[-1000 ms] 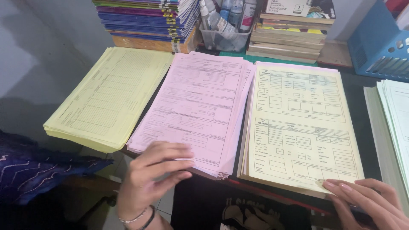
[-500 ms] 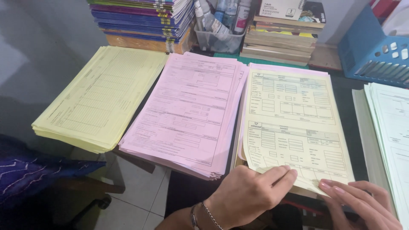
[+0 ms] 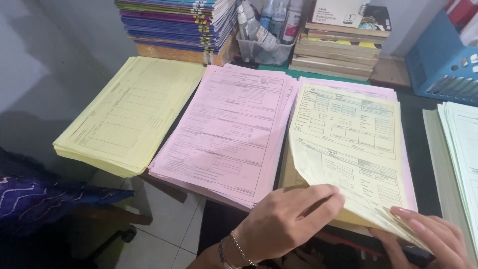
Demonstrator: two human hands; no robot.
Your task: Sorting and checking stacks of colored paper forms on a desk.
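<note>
At the lower centre of the frame, the left hand pinches the near left corner of the top cream form and curls it up off its stack. The right hand, lower right, grips the stack's near edge. A pink stack lies just left, a yellow stack beyond it.

- Right hand: cut off by the bottom edge, beside the cream forms.
- Green stack, right of the cream forms: cut by the frame edge.
- Print on the forms: too small to read.
</note>
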